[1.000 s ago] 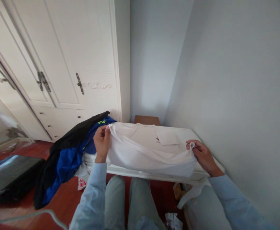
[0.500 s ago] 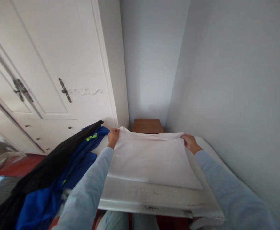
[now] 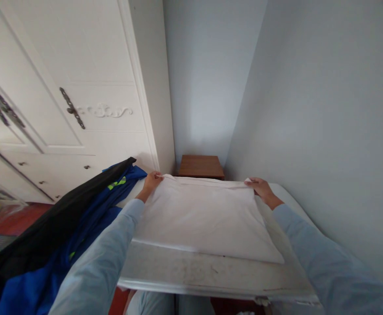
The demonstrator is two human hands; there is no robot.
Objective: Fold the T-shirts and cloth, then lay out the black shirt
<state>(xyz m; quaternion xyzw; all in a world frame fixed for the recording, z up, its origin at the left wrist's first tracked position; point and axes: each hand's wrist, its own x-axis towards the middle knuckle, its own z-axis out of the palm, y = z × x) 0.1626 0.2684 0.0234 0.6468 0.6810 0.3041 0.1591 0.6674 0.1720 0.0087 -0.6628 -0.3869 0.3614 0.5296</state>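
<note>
A white cloth (image 3: pixel 204 218) lies spread over a white table (image 3: pixel 191 271) in front of me, its far edge folded in a narrow strip. My left hand (image 3: pixel 152 181) is closed on the far left corner of the cloth. At the far right corner, my right hand (image 3: pixel 261 189) pinches the same edge between thumb and fingers. The near edge of the cloth rests flat, a little back from the table's front edge. What kind of cloth item it is, I cannot tell.
Left of the table, black and blue garments (image 3: pixel 79 227) lie heaped beside my left arm. A white wardrobe (image 3: pixel 112 52) stands behind them. Beyond the table is a brown wooden cabinet (image 3: pixel 201 165) in the corner, and a grey wall (image 3: pixel 325 109) runs along the right.
Both hands keep hold of the cloth's far edge. That edge now lies lower and flatter, and the right hand has turned inward over its corner. The view has shifted slightly.
</note>
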